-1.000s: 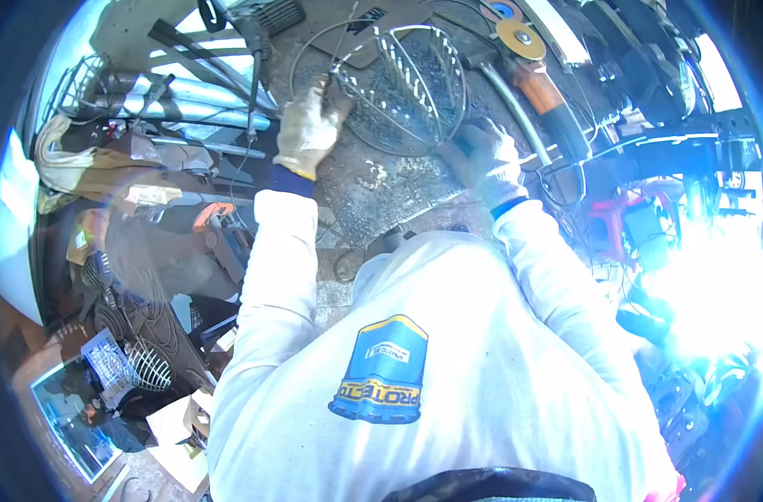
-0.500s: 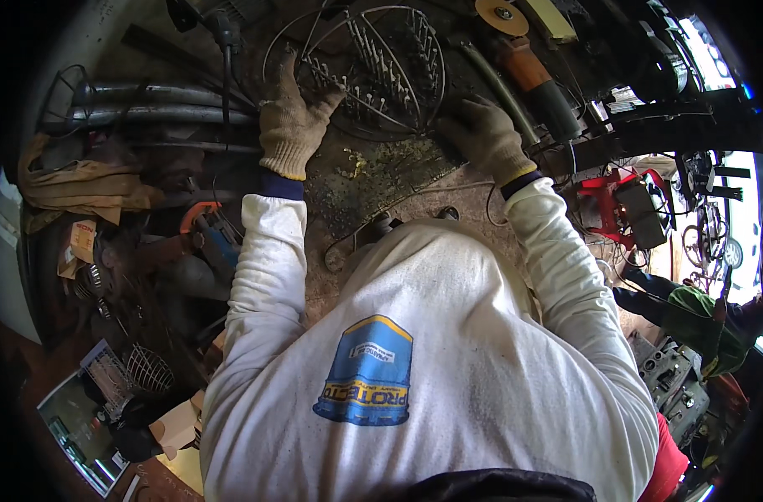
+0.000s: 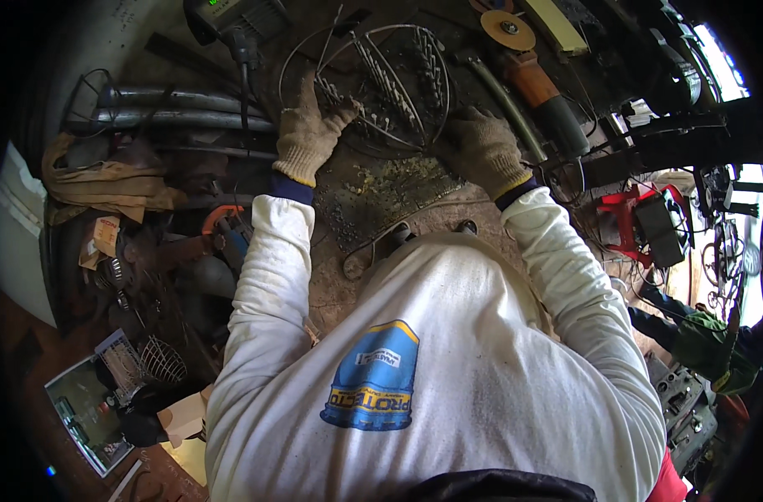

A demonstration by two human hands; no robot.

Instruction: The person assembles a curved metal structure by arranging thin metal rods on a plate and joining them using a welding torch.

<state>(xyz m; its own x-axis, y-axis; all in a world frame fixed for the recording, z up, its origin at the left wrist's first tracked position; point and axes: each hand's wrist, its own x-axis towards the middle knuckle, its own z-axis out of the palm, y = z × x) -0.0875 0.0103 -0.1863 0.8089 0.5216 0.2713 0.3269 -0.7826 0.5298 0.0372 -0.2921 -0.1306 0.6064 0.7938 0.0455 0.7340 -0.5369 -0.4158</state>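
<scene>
A round wire frame (image 3: 396,138) with crossing wires and rows of short metal rods (image 3: 390,84) stands on the dark worktop at the top middle. My left hand (image 3: 313,134), in a beige knitted glove, is at the frame's lower left rim. Its index finger stretches up along the wire and the thumb spreads toward the rods, so the hand looks open. At the lower right rim is my right hand (image 3: 486,149), gloved the same way. Its fingertips merge into the dark background, so whether they grip the wire is hidden.
An orange and black angle grinder (image 3: 540,92) with a tan disc lies right of the frame, beside a metal tube (image 3: 509,109). Grey pipes (image 3: 181,109) and brown cloth (image 3: 97,180) lie left. A red stand (image 3: 620,222) is at the right. Crumbs litter the near worktop (image 3: 381,188).
The whole view has shifted slightly, bringing more of the dark device at the upper left into sight. Both hands stay at the frame's rim; its rods now show at a slightly different angle.
</scene>
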